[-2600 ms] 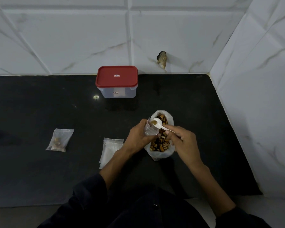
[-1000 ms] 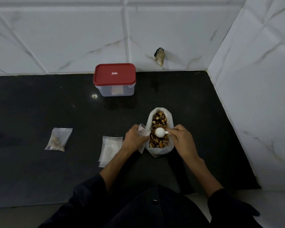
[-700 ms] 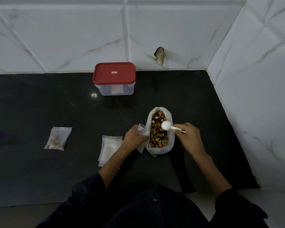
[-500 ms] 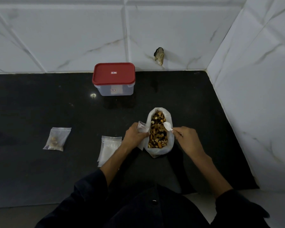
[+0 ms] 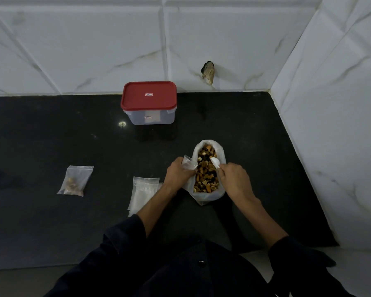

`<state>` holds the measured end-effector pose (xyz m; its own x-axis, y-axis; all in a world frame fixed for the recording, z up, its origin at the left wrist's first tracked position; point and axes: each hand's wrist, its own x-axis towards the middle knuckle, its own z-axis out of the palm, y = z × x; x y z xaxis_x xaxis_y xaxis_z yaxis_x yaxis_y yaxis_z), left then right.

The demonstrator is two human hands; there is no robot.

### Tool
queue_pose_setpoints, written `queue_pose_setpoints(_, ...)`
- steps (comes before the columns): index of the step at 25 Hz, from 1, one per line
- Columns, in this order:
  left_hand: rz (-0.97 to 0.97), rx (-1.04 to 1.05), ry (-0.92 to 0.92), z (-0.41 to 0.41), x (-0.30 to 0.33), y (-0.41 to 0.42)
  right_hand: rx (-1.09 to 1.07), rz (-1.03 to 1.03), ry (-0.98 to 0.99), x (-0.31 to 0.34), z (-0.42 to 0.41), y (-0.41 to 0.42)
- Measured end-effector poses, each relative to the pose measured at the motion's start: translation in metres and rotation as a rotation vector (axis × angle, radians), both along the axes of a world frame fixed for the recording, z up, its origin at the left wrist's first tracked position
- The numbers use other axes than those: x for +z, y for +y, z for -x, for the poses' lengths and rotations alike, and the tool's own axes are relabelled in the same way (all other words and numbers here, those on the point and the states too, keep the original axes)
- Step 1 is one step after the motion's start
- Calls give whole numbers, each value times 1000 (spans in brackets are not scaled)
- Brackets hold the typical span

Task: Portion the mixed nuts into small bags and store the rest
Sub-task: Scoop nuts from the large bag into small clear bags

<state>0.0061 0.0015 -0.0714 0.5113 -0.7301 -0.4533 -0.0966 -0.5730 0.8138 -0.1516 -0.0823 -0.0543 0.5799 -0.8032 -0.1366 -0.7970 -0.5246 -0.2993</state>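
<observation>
Your right hand (image 5: 234, 176), gripping the spoon (image 5: 215, 162), has dipped back into the nut bag (image 5: 208, 195) for another scoop, while your left hand (image 5: 178, 172) pinches 1 small bag (image 5: 189, 163) beside it.

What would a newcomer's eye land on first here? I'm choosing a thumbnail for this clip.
Probably the red-lidded container at the back of the black counter, bright against the white tiled wall. Next, the open bag of mixed nuts in the middle, where the right hand dips a white spoon and the left hand holds a small clear bag.
</observation>
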Motion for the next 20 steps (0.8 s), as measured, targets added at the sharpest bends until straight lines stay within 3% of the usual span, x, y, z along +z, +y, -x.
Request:
queue_pose_setpoints(10,-2,16,29,-1,-3,0,-96,-205,66,-6,-5,4)
queue_pose_setpoints(13,11,5,16,0,-3,-1,-173,-406,-144,-5,-9,1)
queue_pose_setpoints(20,90,-4,190,-3,-1,2,-514,-981,-585,-5,0,-1)
